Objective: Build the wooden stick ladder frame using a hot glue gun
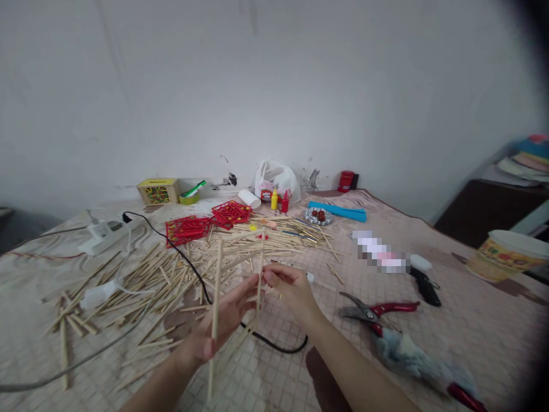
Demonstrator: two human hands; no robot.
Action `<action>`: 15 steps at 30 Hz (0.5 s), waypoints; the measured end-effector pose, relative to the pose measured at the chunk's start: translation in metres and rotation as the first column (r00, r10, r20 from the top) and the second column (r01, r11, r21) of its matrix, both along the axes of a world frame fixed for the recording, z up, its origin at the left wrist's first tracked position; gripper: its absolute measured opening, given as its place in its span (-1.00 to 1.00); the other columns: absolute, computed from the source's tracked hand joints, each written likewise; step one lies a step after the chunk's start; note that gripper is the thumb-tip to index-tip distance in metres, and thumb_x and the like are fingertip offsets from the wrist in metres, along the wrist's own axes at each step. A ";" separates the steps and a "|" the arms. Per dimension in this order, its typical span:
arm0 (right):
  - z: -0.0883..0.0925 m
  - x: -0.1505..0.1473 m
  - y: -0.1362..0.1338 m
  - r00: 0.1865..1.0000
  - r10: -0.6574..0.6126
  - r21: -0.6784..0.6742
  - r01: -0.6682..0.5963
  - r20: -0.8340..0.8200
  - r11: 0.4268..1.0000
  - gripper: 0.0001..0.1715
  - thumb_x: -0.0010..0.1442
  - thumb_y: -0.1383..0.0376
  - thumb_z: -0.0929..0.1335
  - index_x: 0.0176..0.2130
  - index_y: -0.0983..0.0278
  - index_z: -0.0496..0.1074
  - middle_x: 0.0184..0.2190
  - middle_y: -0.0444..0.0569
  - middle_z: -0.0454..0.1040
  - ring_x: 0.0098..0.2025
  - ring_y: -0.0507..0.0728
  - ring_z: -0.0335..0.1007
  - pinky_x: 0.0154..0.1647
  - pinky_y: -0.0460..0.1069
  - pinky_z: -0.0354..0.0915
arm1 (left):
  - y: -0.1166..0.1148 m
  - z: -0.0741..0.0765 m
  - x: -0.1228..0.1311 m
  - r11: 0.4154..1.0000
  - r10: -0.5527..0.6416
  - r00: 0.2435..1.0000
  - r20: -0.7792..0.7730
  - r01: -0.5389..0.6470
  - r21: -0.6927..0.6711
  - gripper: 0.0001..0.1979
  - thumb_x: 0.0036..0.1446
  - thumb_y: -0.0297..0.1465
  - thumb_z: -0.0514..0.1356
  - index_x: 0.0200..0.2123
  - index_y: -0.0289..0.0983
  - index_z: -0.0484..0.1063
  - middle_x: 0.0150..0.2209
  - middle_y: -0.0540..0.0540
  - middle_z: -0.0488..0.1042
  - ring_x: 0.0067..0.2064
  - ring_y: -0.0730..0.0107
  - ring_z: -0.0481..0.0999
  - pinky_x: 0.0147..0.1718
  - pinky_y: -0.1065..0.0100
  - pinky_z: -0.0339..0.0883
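My left hand [223, 326] is closed on a frame of pale wooden sticks [217, 286], gripping its left upright between thumb and fingers. My right hand [289, 289] pinches the frame's right upright stick [260, 269] near its middle. The frame stands roughly upright above the table, with crosspieces running between the two long sticks. Behind and beneath it lies a wide heap of loose wooden sticks [163, 274].
Two red lattice panels [210, 222], a power strip [105, 233] with a black cable [193, 269], glue bottles [278, 200], a plastic bag, a blue tube [338, 212], red-handled pruning shears [377, 312], a cloth [407, 355] and a paper cup [506, 254] lie on the tiled tablecloth.
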State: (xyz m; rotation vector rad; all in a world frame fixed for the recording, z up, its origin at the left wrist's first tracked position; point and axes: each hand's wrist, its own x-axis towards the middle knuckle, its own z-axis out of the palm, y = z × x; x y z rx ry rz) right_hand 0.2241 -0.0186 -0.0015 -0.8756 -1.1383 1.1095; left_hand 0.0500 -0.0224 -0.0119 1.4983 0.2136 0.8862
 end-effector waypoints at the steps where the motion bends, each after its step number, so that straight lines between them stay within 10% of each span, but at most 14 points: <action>1: 0.002 0.000 -0.001 0.999 -0.036 0.026 0.036 0.014 0.999 -0.82 -0.02 0.17 0.40 -0.40 0.22 0.54 -0.48 -0.10 0.46 -0.43 0.04 0.31 -0.37 -0.07 0.23 | -0.002 -0.001 0.000 0.991 0.104 0.994 -0.037 -0.101 0.089 -0.04 -0.27 0.12 0.16 0.19 -0.21 0.05 0.24 -0.26 0.00 0.22 -0.12 0.00 0.09 -0.07 -0.03; 5: 0.007 0.000 -0.012 0.991 -0.028 0.255 -0.007 0.132 0.967 -0.65 0.13 0.07 0.26 -0.31 0.19 0.53 -0.41 -0.06 0.47 -0.32 0.09 0.33 -0.28 -0.03 0.23 | -0.013 -0.004 -0.001 0.695 0.658 0.741 -0.131 -0.531 0.485 -0.03 -0.19 -0.07 0.26 0.24 -0.15 -0.14 0.27 -0.22 -0.13 0.26 -0.08 -0.17 0.13 -0.13 -0.16; 10: 0.006 -0.008 -0.028 0.941 0.070 0.344 -0.189 0.332 0.920 -0.60 0.08 0.00 0.29 -0.21 0.16 0.50 -0.33 -0.03 0.49 -0.26 0.13 0.36 -0.24 -0.01 0.25 | -0.016 0.001 0.007 0.210 0.952 0.305 -0.013 -0.623 0.753 0.08 -0.24 -0.17 0.32 0.25 -0.24 -0.26 0.19 -0.33 -0.04 0.20 -0.07 -0.02 0.07 -0.11 0.01; 15: -0.003 -0.015 -0.026 0.948 -0.114 0.175 0.063 0.298 0.983 -0.76 0.14 0.17 0.28 -0.35 0.25 0.47 -0.47 -0.07 0.45 -0.40 0.05 0.33 -0.37 -0.08 0.23 | -0.014 0.000 0.007 0.172 0.971 0.236 -0.029 -0.614 0.770 0.09 -0.24 -0.14 0.32 0.25 -0.21 -0.28 0.16 -0.30 0.02 0.16 -0.05 0.04 0.05 -0.08 0.05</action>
